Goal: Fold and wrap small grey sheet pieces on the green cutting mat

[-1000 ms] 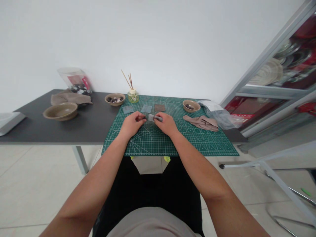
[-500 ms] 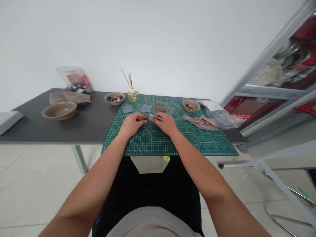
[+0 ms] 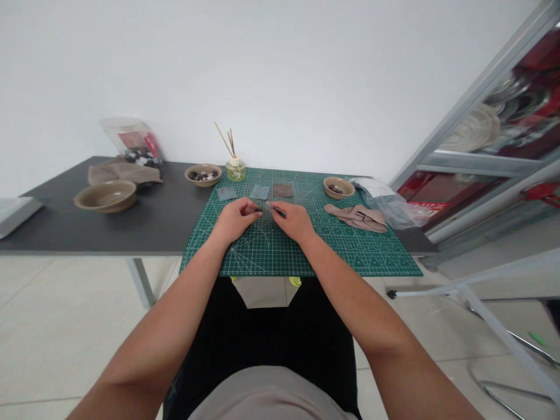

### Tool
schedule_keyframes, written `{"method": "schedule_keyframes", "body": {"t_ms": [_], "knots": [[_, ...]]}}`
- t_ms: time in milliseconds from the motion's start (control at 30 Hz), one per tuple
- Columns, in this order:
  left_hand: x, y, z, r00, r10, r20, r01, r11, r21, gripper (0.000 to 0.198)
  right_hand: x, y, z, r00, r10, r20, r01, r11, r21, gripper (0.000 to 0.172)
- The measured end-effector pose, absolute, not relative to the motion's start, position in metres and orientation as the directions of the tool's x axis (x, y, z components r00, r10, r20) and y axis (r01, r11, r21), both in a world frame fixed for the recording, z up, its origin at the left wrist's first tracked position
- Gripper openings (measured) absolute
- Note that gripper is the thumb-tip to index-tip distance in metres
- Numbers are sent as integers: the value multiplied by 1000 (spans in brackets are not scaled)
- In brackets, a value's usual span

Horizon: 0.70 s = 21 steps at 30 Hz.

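Over the middle of the green cutting mat (image 3: 271, 248), both my hands work close together. My left hand (image 3: 236, 219) is closed in a pinch on a small dark piece (image 3: 259, 209) that looks like a pebble. My right hand (image 3: 294, 220) is closed around a thin, folded grey piece (image 3: 278, 210), mostly hidden by the fingers, its kind unclear. Just beyond the hands lie a left grey square (image 3: 226, 193), a second grey square (image 3: 259, 192) and a brown square (image 3: 283, 190), all thin and flat.
Behind left stand a bowl of pebbles (image 3: 203, 175) and a reed diffuser (image 3: 236, 168). To the right are a smaller pebble bowl (image 3: 339, 188), a crumpled cloth (image 3: 359, 217) and a plastic bag (image 3: 389, 201). Further left are a larger bowl (image 3: 106, 197), another cloth (image 3: 125, 172) and a clear container (image 3: 126, 137).
The grey piece in my right hand has turned and now shows thinner, with less of its face visible. My fingers shifted slightly; the other things stayed put.
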State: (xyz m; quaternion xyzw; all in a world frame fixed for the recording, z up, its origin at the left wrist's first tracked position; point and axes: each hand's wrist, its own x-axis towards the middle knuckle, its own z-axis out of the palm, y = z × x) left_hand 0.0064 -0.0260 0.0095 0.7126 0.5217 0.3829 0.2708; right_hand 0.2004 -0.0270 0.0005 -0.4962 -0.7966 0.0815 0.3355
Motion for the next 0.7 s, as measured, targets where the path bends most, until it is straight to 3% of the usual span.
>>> {"method": "schedule_keyframes", "body": {"t_ms": [167, 400, 700], "knots": [[6, -27, 8, 221, 942, 254, 447, -329, 832, 19, 195, -32, -3, -421, 788, 450, 716, 593, -368, 39], [5, -28, 10, 185, 954, 235, 477, -297, 827, 17, 192, -32, -5, -501, 723, 476, 676, 670, -306, 44], [6, -31, 14, 152, 972, 180, 423, -229, 877, 17, 191, -33, -1, -513, 716, 474, 659, 682, -317, 47]]}}
